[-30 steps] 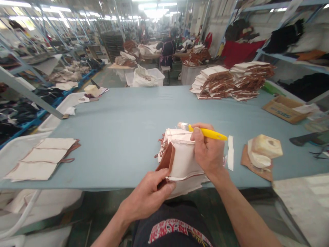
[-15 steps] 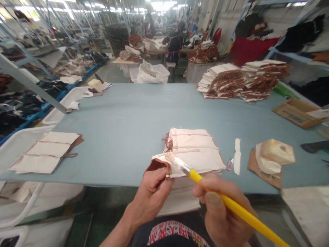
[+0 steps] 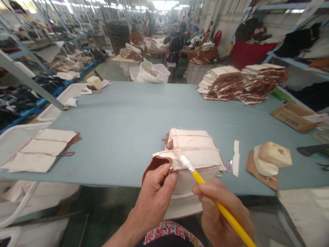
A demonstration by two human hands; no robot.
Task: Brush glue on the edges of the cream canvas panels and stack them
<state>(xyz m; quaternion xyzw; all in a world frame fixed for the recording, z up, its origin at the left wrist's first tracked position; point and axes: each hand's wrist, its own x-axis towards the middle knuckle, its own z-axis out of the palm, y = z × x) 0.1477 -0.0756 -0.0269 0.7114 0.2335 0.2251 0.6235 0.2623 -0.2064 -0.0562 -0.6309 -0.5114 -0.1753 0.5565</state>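
Note:
My right hand (image 3: 223,209) is closed around the yellow handle of a brush (image 3: 199,177). Its whitish bristles touch the cream cloth of the panel in front of me. My left hand (image 3: 156,192) pinches the folded-back edge of this fabric panel (image 3: 164,161), whose brown side shows at the fold. Under and behind it lies a stack of cream fabric pieces (image 3: 196,139) with brown edges, partly hanging over the table's near edge. What my left fingertips press beneath the fold is hidden.
On the blue-grey table (image 3: 123,116), a cream pile (image 3: 46,147) lies left and tall stacks (image 3: 241,82) stand far right. A cut-open container (image 3: 273,157), a white strip (image 3: 235,159) and a cardboard box (image 3: 295,116) sit to the right. A person (image 3: 174,44) sits beyond.
The brush tip has moved slightly right and up along the cream cloth. My left hand has shifted a little to the right, still pinching the folded edge.

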